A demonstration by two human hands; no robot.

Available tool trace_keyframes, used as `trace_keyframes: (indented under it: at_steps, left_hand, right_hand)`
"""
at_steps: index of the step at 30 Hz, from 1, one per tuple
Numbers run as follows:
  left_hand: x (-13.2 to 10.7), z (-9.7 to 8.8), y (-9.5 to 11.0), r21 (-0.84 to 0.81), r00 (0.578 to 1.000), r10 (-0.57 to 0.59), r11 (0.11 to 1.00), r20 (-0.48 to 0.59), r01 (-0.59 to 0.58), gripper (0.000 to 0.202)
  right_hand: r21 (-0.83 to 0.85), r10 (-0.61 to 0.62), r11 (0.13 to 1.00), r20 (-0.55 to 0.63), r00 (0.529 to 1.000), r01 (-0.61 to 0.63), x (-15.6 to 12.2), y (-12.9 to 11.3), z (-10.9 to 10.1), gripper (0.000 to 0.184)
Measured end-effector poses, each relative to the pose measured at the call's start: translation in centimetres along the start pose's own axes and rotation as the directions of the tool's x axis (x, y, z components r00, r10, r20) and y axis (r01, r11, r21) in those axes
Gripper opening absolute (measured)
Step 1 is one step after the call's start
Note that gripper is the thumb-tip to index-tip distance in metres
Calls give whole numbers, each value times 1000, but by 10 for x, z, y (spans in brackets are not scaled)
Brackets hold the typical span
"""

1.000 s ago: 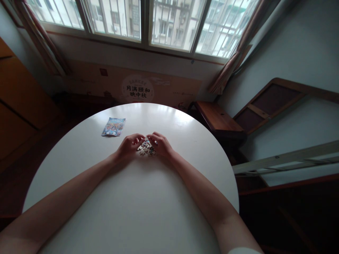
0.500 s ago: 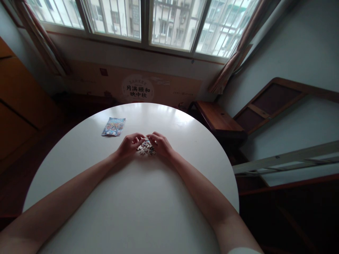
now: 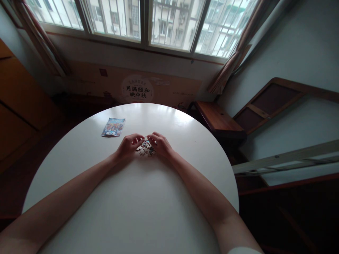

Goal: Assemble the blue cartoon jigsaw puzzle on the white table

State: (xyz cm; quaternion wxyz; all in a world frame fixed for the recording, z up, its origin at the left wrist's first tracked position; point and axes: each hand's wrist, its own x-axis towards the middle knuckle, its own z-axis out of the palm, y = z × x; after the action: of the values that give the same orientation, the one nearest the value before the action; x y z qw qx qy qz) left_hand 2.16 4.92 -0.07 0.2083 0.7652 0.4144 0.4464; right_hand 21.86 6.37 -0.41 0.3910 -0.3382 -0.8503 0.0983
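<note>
A small heap of jigsaw puzzle pieces (image 3: 146, 149) lies near the middle of a round white table (image 3: 132, 208). My left hand (image 3: 129, 145) rests on the table at the heap's left side, fingers curled and pinched toward the pieces. My right hand (image 3: 160, 144) sits at the heap's right side, fingers likewise bent and pinched together over the pieces. The fingertips of both hands nearly meet above the heap. What each pinch holds is too small to name.
A colourful printed packet (image 3: 113, 127) lies flat on the table, left of and beyond my hands. A wooden bench (image 3: 217, 120) stands beyond the table's right edge. A cardboard panel with printed characters (image 3: 137, 90) leans under the window.
</note>
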Motion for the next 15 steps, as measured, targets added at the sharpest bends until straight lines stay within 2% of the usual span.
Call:
trace_keyframes:
  at_steps: [10, 15]
  left_hand:
    - [1, 0, 1, -55, 998, -52, 997, 31, 54, 25]
    - [2, -1, 2, -147, 992, -101, 983, 79, 112, 26]
  right_hand:
    - [0, -8, 1000, 8, 1000, 8, -1, 1, 1, 22]
    - [0, -21, 1000, 16, 1000, 21, -1, 0, -1, 22]
